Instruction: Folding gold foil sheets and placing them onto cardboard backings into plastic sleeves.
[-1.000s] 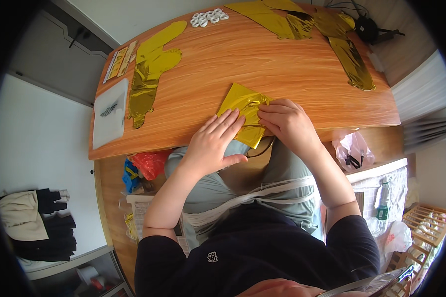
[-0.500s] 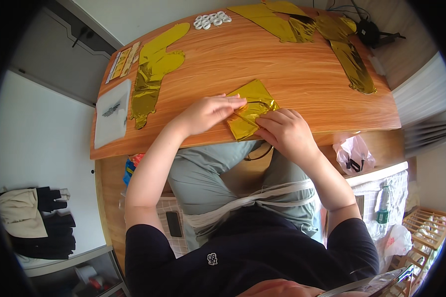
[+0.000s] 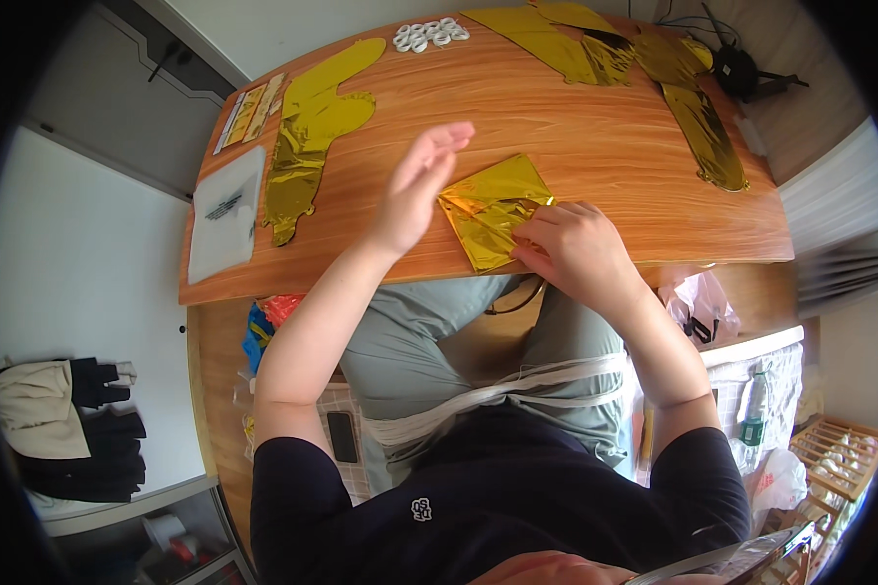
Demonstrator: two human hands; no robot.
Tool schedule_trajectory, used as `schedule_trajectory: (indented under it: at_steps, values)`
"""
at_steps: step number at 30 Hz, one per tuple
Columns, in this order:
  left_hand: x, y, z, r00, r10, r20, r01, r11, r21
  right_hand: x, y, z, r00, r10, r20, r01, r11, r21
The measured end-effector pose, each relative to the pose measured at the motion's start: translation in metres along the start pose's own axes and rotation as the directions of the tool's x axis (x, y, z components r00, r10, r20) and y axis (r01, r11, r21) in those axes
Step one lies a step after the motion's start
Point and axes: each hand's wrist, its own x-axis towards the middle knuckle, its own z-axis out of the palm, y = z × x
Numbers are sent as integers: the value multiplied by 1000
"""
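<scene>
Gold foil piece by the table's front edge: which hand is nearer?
Right. The right hand has its fingers on the gold foil piece, at its right side; the left hand is off it, to its left.

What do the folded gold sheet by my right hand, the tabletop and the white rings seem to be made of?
Folded gold sheet: probably metallised plastic film, glossy, with sharp creases and bright reflections.
Tabletop: wood or wood-look laminate, lightly glossy; streaky grain runs across it.
White rings: perhaps plastic, evenly coloured; too small to be sure.

a wooden table (image 3: 517,112) bears folded gold foil (image 3: 502,205), flat gold shapes (image 3: 307,136), white rings (image 3: 429,35), a whitish pouch (image 3: 220,236).
</scene>
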Motion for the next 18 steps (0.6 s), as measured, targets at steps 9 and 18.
schedule_trajectory:
  at_steps: [9, 18]
  values:
    - [-11, -4, 26, 869, -53, 493, -431, 410, 804, 0, -1, -1, 998, -45, -48, 44, 999, -33]
    - [-9, -11, 24, 844, -117, 524, -432, 429, 793, -3, 3, 2, 973, -231, -26, 219, 946, -237]
